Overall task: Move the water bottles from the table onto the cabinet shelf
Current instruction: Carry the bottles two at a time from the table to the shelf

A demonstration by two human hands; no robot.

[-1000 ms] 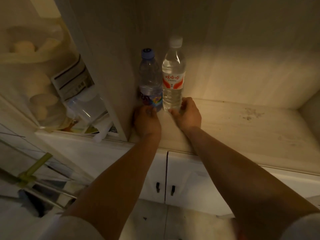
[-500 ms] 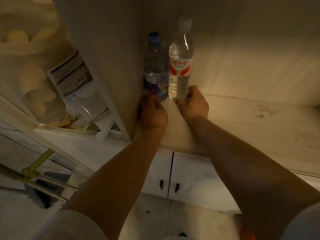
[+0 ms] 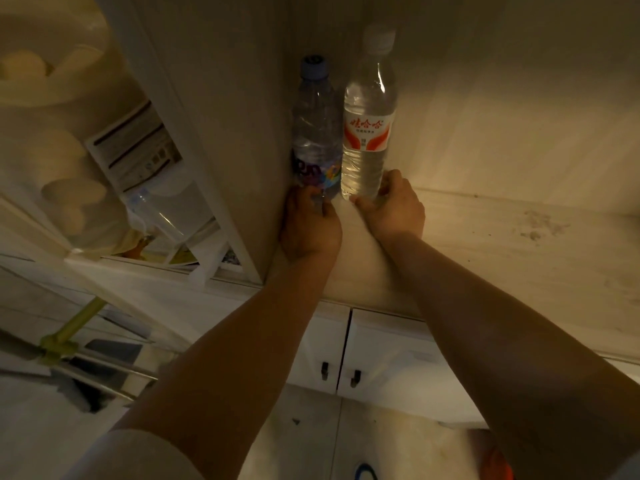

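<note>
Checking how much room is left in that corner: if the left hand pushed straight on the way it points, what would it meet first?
The left hand already grips the blue-capped bottle; straight beyond that, probably the cabinet's back wall, though depth is unclear.

Red "娃哈哈" on the right bottle's label (image 3: pixel 367 133).

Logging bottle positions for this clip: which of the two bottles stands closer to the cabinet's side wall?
The blue-capped bottle, held at its base by the left hand. It stands in the corner; the taller white-capped bottle with the red label stands to its right.
</note>
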